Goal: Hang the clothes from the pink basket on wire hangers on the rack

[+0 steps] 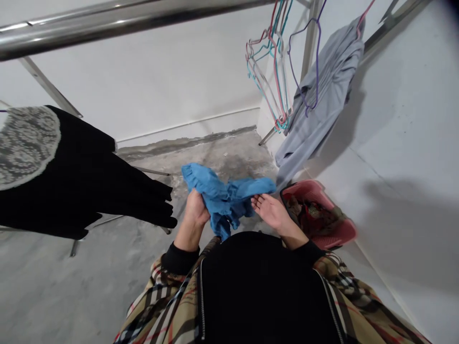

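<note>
A crumpled blue cloth garment (219, 200) hangs in front of my body between my two hands. My left hand (195, 209) grips its left part, with the fabric bunched against the palm. My right hand (272, 213) lies to the right with its fingers spread, the fingertips touching the lower edge of a stretched blue sleeve-like part. The garment's full shape is hidden by its folds.
A black garment with a grey lace panel (64, 172) hangs close on the left, below a steel rail (107, 24). Coloured wire hangers (268, 71) and a grey garment (319, 95) hang ahead right. A pink basket (319, 215) holds dark clothes beside my right hand.
</note>
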`<state>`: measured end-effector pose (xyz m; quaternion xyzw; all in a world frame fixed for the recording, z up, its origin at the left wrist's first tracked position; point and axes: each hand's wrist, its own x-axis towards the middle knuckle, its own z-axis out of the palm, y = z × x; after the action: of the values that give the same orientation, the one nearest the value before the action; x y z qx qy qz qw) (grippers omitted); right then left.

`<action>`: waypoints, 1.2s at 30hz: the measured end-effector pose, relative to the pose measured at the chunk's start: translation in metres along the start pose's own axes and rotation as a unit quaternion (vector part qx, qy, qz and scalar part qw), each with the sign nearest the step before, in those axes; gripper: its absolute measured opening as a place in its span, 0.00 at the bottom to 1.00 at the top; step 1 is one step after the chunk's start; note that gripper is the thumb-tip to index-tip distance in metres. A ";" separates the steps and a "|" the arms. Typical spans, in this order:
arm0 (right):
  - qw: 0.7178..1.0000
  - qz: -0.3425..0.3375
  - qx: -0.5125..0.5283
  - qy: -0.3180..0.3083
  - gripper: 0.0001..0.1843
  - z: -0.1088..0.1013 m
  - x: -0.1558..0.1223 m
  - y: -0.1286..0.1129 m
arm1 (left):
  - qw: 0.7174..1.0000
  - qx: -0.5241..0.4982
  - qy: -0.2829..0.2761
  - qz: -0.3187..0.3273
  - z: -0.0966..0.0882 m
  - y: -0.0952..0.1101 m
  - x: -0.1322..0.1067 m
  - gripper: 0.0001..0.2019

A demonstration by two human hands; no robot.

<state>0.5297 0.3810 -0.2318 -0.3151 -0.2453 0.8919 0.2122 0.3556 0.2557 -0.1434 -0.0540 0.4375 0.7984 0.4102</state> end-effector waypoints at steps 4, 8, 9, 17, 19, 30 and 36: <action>0.976 -0.124 -0.141 0.114 0.17 -0.003 -0.001 -0.003 | 0.997 0.062 0.011 0.049 0.010 0.011 -0.010 0.12; 0.871 -0.304 -0.386 -0.001 0.13 0.023 -0.007 -0.012 | 0.991 0.104 0.026 0.080 0.023 0.010 -0.018 0.11; 0.834 -0.327 -0.440 -0.065 0.12 0.030 -0.008 -0.012 | 0.990 0.115 0.022 0.081 0.026 0.010 -0.020 0.11; 0.601 -0.209 -0.724 -0.268 0.25 0.043 -0.012 -0.010 | 0.985 0.141 0.034 0.092 0.032 0.015 -0.029 0.11; 0.569 -0.096 -0.787 -0.218 0.30 0.035 -0.010 -0.013 | 0.986 0.135 0.039 0.084 0.030 0.019 -0.030 0.10; 0.720 -0.210 -0.641 -0.161 0.27 0.026 0.017 0.011 | 0.987 0.157 -0.011 0.015 0.033 0.004 -0.036 0.10; 0.879 -0.168 -0.438 -0.082 0.15 0.019 -0.002 -0.030 | 0.983 0.179 -0.007 0.039 0.018 0.010 -0.029 0.08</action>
<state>0.5252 0.3978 -0.2010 -0.2557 -0.6770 0.6668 0.1782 0.3730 0.2485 -0.1132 0.0429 0.5718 0.7231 0.3851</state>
